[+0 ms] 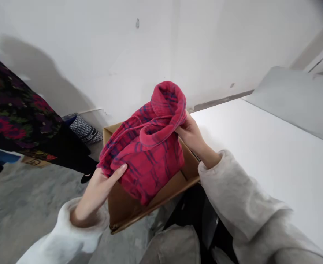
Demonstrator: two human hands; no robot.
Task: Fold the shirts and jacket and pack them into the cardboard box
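A folded red plaid shirt (153, 157) with dark blue lines is held up between my two hands, over an open cardboard box (134, 216). My left hand (103, 185) grips its lower left edge, thumb on top and the other fingers hidden beneath the cloth. On the upper right side, my right hand (190, 134) pinches the fabric near the rolled collar, its fingertips partly behind the cloth. Most of the box's inside is hidden by the shirt; the part that shows is bare brown cardboard.
A white table (274, 157) stands to the right of the box. At the left stands a person in a dark floral garment (18, 113). A patterned bag (86, 130) rests by the white wall (117, 51), and another carton (35, 161) sits on the grey floor.
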